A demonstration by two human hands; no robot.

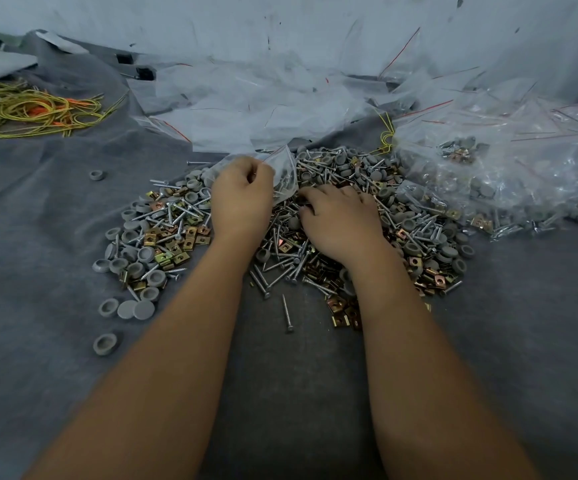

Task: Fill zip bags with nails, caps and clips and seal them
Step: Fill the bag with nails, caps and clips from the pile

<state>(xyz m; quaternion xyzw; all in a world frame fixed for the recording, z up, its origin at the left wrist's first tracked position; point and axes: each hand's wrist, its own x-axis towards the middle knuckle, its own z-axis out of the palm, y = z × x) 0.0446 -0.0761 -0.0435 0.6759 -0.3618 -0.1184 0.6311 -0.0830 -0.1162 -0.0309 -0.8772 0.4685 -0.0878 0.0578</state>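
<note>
A wide heap of silver nails [282, 268], grey round caps [142, 256] and brass-coloured clips [173, 242] lies on a grey cloth. My left hand [240, 197] grips a small clear zip bag [285, 171] by its mouth, above the heap; some nails show inside it. My right hand [341, 220] lies palm down on the heap just right of the bag, its fingers curled into the parts. What the fingers hold is hidden.
Filled zip bags [488, 181] pile up at the right. Empty clear bags with red zip lines [246, 109] are strewn behind the heap. Yellow and orange cords [34, 110] lie at the far left. Loose caps [105, 342] dot the grey cloth [38, 220] at the left.
</note>
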